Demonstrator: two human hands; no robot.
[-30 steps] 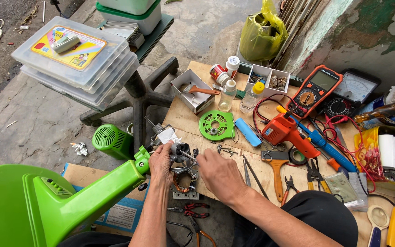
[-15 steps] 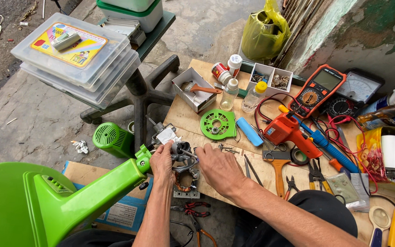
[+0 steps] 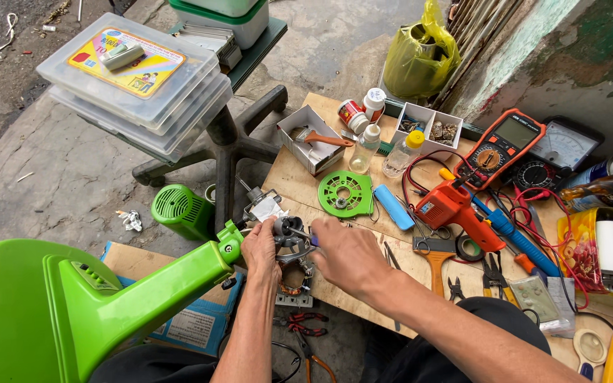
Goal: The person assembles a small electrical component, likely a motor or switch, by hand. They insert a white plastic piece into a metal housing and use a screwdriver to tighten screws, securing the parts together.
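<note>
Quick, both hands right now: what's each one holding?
Left hand: closed around the fan motor.
Right hand: fingers curled at the motor; what it grips cannot be told.

A yellow, multicoloured label (image 3: 123, 65) lies under the lid of the top clear plastic case (image 3: 179, 92), upper left. A blue cardboard box (image 3: 194, 320) with a white label (image 3: 187, 328) sits beside the green fan base. An open white carton (image 3: 305, 139) stands on the board. The orange multimeter (image 3: 501, 147) has 1 grey screen (image 3: 517, 131); beside it, the black analog meter (image 3: 558, 152) shows a pale dial.
</note>
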